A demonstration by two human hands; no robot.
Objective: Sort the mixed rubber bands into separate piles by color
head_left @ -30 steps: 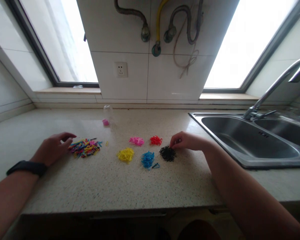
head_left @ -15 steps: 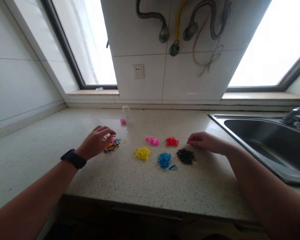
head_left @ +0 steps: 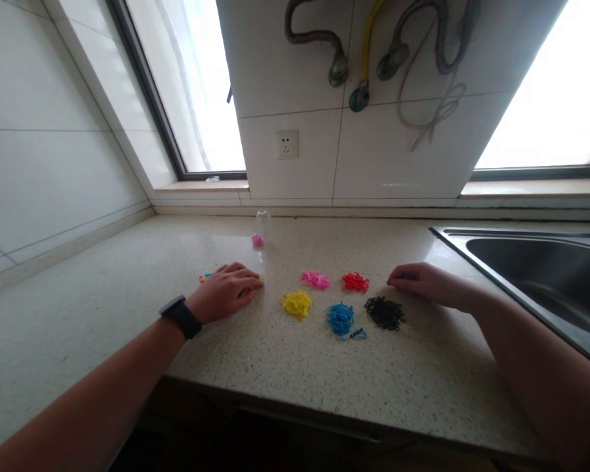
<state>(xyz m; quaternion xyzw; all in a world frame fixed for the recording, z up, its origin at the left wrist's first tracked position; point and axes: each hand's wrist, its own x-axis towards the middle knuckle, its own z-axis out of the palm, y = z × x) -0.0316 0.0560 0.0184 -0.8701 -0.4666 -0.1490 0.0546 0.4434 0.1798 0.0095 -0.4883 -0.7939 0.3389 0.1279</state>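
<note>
My left hand (head_left: 231, 288) lies low over a mixed pile of small coloured pieces, with its fingers bent and close together. Its fingertips meet a small yellow rubber band (head_left: 261, 278) on the countertop. Most of the pile is hidden; a few coloured bits (head_left: 205, 278) show beyond the knuckles. Thumb and forefinger pressed together, my right hand (head_left: 415, 280) rests beside the red bands (head_left: 355, 282) and black bands (head_left: 384, 313); anything in that pinch is too small to see. Pink bands (head_left: 315, 280), yellow bands (head_left: 296, 304) and blue bands (head_left: 340, 318) lie in separate heaps between the hands.
A clear container (head_left: 262, 223) stands near the wall, with a pink piece (head_left: 257, 240) by its base. The steel sink (head_left: 452, 239) is set into the speckled countertop (head_left: 275, 367) at the right. A socket (head_left: 287, 144) and hoses are on the tiled wall.
My left hand has moved right and lowered over the mixed pile, its fingertips reaching the single yellow band. My right hand stays by the red and black heaps. The view has shifted left.
</note>
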